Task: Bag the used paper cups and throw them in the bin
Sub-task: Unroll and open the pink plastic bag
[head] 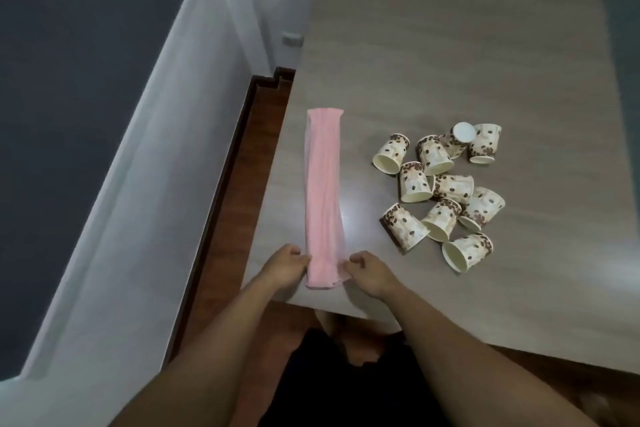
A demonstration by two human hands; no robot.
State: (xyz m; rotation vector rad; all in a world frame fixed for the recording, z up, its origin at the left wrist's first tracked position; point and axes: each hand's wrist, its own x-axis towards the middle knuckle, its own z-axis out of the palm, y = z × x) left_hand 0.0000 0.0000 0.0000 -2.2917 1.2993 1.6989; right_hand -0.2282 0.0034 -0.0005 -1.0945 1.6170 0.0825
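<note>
**Pink bag pinched at its near end, cups waiting alongside**

Flat on the grey table [450, 62], near its left edge: a pink plastic bag [323, 191], folded lengthwise into a long narrow strip running away from the viewer. Near end gripped from both sides. Left hand [285, 265] at the strip's left edge, fingers curled in and pinching the film; right hand [367, 270] at the right edge, fingers likewise curled onto a loose flap. Exact finger contact hard to confirm at this angle, probably thumb and forefinger on each side.

To the right of the bag, apart from it: a loose cluster of paper cups [441, 189] printed with coffee beans, about ten, most lying on their sides, one seemingly base-up at the back of the cluster. No bin in view.

Judged step: opening the bag's mouth, bagging not yet begun.

Handling, as a judgement. Bag very light, thin, limp and likely clingy; layers apt to stick together, so best rubbed apart at the near end between fingertips, then shaken open. Cups light, thin-walled, easily crushed or sent rolling; best taken by the rim or nested into one another, then dropped into the mouth held wide. Possible dregs inside, not visible from here.
</note>
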